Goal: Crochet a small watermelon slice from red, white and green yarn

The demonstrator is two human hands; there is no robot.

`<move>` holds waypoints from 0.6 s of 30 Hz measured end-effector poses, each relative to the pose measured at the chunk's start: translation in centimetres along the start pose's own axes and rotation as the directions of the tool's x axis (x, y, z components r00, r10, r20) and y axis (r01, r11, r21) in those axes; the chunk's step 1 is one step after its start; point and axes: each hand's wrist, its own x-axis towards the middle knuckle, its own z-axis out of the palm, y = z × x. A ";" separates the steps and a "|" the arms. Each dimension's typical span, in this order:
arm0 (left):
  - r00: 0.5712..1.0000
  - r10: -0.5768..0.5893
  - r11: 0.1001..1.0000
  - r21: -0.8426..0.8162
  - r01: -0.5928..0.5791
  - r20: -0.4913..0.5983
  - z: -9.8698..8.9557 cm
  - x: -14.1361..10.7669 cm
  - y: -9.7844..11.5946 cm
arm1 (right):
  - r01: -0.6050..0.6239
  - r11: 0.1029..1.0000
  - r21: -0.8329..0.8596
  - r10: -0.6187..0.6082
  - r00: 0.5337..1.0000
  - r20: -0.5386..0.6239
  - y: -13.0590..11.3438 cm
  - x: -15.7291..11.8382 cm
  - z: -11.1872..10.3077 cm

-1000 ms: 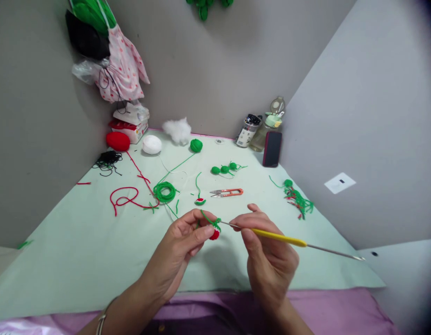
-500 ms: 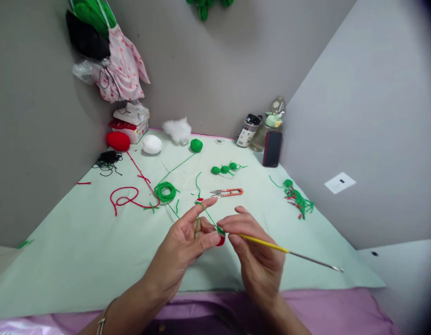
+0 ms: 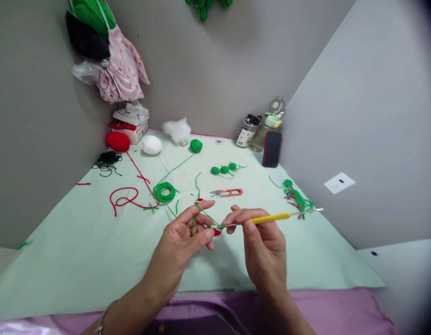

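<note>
Between thumb and fingers, my left hand (image 3: 187, 237) pinches a small red, white and green crochet piece (image 3: 218, 231). Green yarn (image 3: 208, 217) runs from the piece up over the raised left index finger. My right hand (image 3: 262, 242) grips a crochet hook (image 3: 271, 218) by its yellow handle, and its thin metal shaft reaches the top edge of the piece. The hook's other metal end points right. Just beyond my left index finger lies another small red and white piece (image 3: 200, 200) with a green tail. Orange-handled thread snips (image 3: 227, 192) lie behind my hands.
A coil of green yarn (image 3: 164, 192) and a loose red strand (image 3: 124, 201) lie left. Red (image 3: 118, 141), white (image 3: 151, 145) and green (image 3: 196, 146) yarn balls sit farther back. Green crochet balls (image 3: 224, 170) lie mid-table, green-red scraps (image 3: 297, 200) right. A phone (image 3: 272, 149) leans by a bottle (image 3: 260, 137).
My right hand has shifted slightly right, and the hook has swung to nearly level, its far end rising. The crochet piece has tilted and moved slightly up and left.
</note>
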 end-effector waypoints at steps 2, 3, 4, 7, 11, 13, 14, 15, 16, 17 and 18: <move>1.000 0.011 1.000 0.024 -0.011 -0.010 0.0 0.0 0.0 | 0.080 0.990 -0.115 -0.078 0.997 0.022 -0.3 0.0 -0.1; 1.000 0.015 0.999 0.032 -0.014 -0.013 -0.1 0.0 0.0 | 0.127 0.977 -0.171 -0.121 0.992 0.041 -0.5 -0.1 -0.1; 1.000 0.018 0.999 0.038 -0.017 -0.015 -0.1 0.0 0.0 | 0.170 0.961 -0.219 -0.160 0.985 0.063 -0.6 -0.1 -0.2; 0.999 0.031 0.998 0.055 -0.030 -0.012 -0.3 0.0 -0.2 | 0.250 0.918 -0.306 -0.224 0.967 0.119 -0.8 -0.2 -0.3; 0.999 0.046 0.994 0.101 -0.045 -0.011 -0.5 0.1 -0.4 | 0.358 0.849 -0.390 -0.310 0.933 0.181 -0.7 -0.3 -0.3; 0.998 0.057 0.991 0.125 -0.053 -0.024 -0.5 0.2 -0.4 | 0.431 0.782 -0.450 -0.360 0.902 0.239 -0.7 -0.2 -0.2; 0.997 0.064 0.989 0.137 -0.058 -0.037 -0.5 0.2 -0.4 | 0.465 0.742 -0.483 -0.381 0.885 0.267 -0.7 -0.2 -0.2; 0.996 0.075 0.987 0.146 -0.067 -0.054 -0.4 0.1 -0.3 | 0.493 0.701 -0.516 -0.397 0.870 0.292 -0.7 -0.2 -0.1; 0.993 0.088 0.985 0.153 -0.076 -0.073 -0.2 0.1 -0.3 | 0.515 0.663 -0.543 -0.412 0.857 0.310 -0.7 -0.2 0.0; 0.991 0.097 0.984 0.156 -0.082 -0.089 -0.1 0.0 -0.2 | 0.529 0.635 -0.563 -0.426 0.848 0.315 -0.7 -0.2 0.0; 0.990 0.101 0.985 0.150 -0.086 -0.097 0.0 -0.1 -0.1 | 0.535 0.611 -0.583 -0.437 0.843 0.314 -0.6 -0.3 0.1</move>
